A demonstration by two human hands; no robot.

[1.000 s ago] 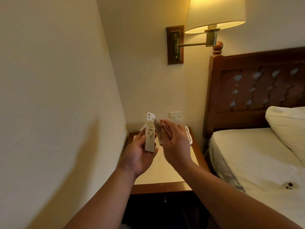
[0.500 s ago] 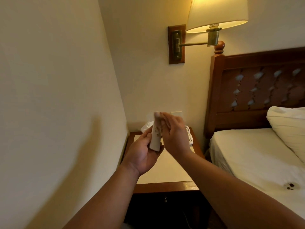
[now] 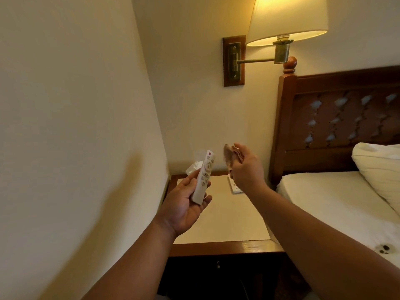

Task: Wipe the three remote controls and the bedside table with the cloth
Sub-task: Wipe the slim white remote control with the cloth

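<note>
My left hand [image 3: 184, 205] grips a slim white remote [image 3: 203, 177] near its lower end, buttons facing me, held upright above the bedside table [image 3: 225, 221]. My right hand [image 3: 246, 169] holds a bunched brownish cloth [image 3: 230, 156] to the right of that remote, apart from it. A second white remote [image 3: 234, 187] lies on the table's far right side, mostly hidden behind my right hand. A third remote is not visible.
A crumpled white tissue or wrapper [image 3: 194, 166] sits at the table's back left corner against the wall. A wall lamp [image 3: 285, 20] hangs above. The bed [image 3: 337, 204] with a pillow [image 3: 383, 169] and wooden headboard [image 3: 337, 122] stands directly right of the table.
My right hand has pulled the cloth off the remote and moved right, leaving the remote's button face uncovered. The left hand tilted the remote slightly and lowered it.
</note>
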